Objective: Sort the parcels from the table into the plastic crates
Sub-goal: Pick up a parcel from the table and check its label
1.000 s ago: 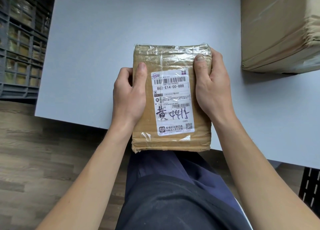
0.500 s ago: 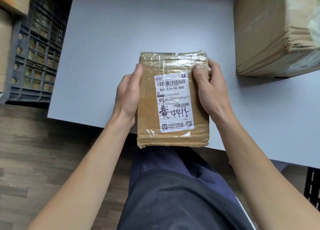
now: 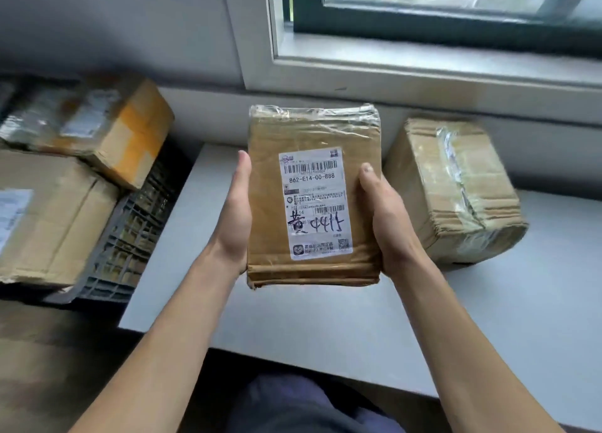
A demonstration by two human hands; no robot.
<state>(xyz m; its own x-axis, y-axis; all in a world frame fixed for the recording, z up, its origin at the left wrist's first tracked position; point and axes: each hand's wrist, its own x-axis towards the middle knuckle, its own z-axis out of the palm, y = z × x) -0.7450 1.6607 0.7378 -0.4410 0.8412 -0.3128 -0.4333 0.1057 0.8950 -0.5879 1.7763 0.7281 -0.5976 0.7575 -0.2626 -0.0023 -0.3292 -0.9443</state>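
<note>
A flat brown taped parcel [image 3: 267,204] with a white shipping label is raised above the grey table [image 3: 325,328], label facing me. My left hand [image 3: 236,217] grips its left edge and my right hand [image 3: 386,220] grips its right edge. A second, bulkier cardboard parcel [image 3: 456,188] wrapped in clear tape lies on the table to the right, under the window. At the left stands a dark grey plastic crate [image 3: 130,237] holding a large cardboard box [image 3: 52,217] with a smaller orange-taped box [image 3: 107,129] stacked on top.
A wall and a window frame [image 3: 391,70] run along the table's far side. Wooden floor shows at lower left, beside the crate. My dark trousers are visible below the table's near edge.
Both hands have lifted the labelled parcel off the table and up toward the window. My view has tilted upward, bringing the wall, the window and the crate's boxes into sight.
</note>
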